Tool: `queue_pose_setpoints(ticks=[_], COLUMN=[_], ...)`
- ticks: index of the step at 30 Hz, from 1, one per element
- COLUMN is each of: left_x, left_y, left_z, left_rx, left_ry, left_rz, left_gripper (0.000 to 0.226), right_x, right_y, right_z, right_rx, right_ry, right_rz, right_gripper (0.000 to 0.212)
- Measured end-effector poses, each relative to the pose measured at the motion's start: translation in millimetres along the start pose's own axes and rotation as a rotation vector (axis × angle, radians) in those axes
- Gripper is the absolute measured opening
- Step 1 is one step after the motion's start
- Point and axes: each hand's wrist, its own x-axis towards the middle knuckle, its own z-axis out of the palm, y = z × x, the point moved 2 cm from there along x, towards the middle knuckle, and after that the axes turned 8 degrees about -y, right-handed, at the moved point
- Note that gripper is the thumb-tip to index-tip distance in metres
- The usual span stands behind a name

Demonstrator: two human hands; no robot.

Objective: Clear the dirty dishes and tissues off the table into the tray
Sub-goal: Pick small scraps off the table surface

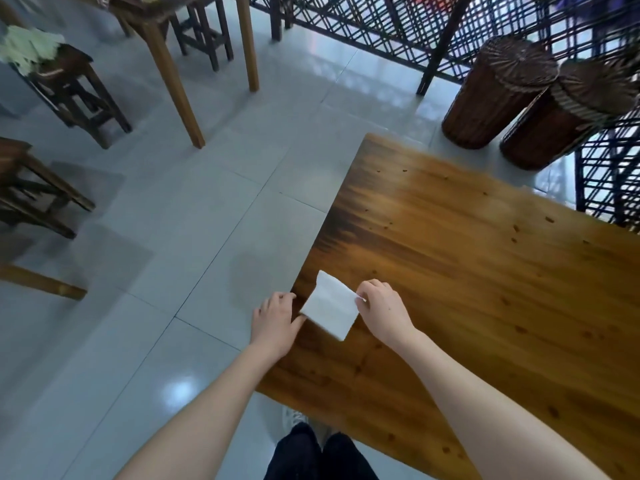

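Note:
A white folded tissue (330, 306) hangs between my two hands just above the near left edge of the wooden table (467, 271). My left hand (275, 318) pinches its lower left corner, with the fingers curled. My right hand (382, 308) pinches its right edge between thumb and fingertips. No dishes and no tray are in view.
Two dark woven baskets (495, 95) (568, 116) stand on the floor beyond the table's far edge, before a lattice screen (381, 19). Wooden stools (79, 95) and another table's legs (173, 81) stand on the grey tile floor to the left. My legs and shoe (304, 445) are below.

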Motion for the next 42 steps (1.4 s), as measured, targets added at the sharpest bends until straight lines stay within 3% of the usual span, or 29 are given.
queue_pose_setpoints(ticks=[5, 13, 22, 34, 42], left_x=[9.1, -16.3, -24.9, -17.8, -14.0], left_y=[13.1, 22.2, 34.3, 51.0, 51.2], left_z=[-13.9, 14.4, 33.1, 41.2, 36.9], left_rx=[-0.012, -0.044, -0.168, -0.142, -0.126], left_ry=[-0.003, -0.159, -0.042, 0.066, 0.089], left_rz=[0.025, -0.028, -0.1, 0.032, 0.064], left_gripper=[0.049, 0.108, 0.124, 0.104, 0.095], right_x=[-1.0, -12.1, -22.3, -30.5, -28.9], right_y=[6.7, 0.1, -21.1, -14.6, -25.1], right_z=[-5.4, -11.9, -18.2, -18.4, -2.1], right_rx=[0.018, 0.058, 0.164, 0.173, 0.309], right_ry=[0.006, 0.002, -0.043, -0.028, -0.082], right_rz=[0.011, -0.008, -0.043, -0.014, 0.015], right_gripper=[0.01, 0.006, 0.008, 0.009, 0.043])
